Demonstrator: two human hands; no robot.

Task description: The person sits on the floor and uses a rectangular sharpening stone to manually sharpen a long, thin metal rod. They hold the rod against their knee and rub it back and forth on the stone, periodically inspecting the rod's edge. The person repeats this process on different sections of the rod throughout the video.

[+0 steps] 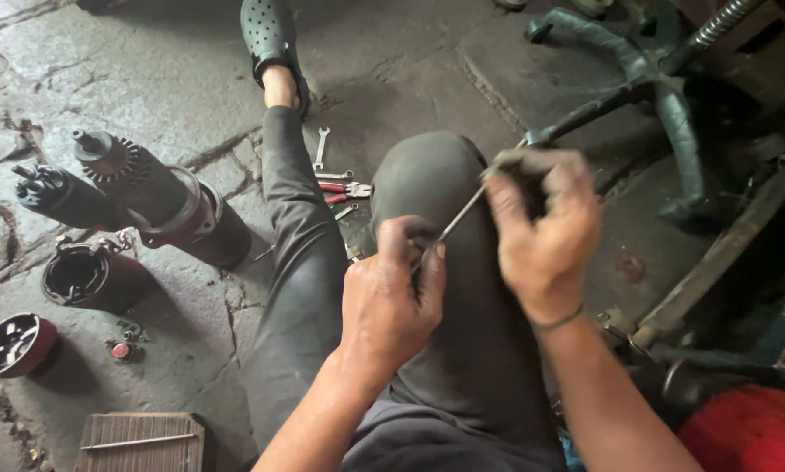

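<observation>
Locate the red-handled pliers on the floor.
In the head view, the red-handled pliers lie on the stone floor at centre, between the outstretched leg and the raised knee, below a spanner.

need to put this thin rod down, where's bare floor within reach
Bare stone floor lies beyond the dark cylindrical motor housings, left of the black clog. Another patch sits right of the raised knee, before the chair base. Crowded: red-handled pliers and spanners between the legs.
</observation>
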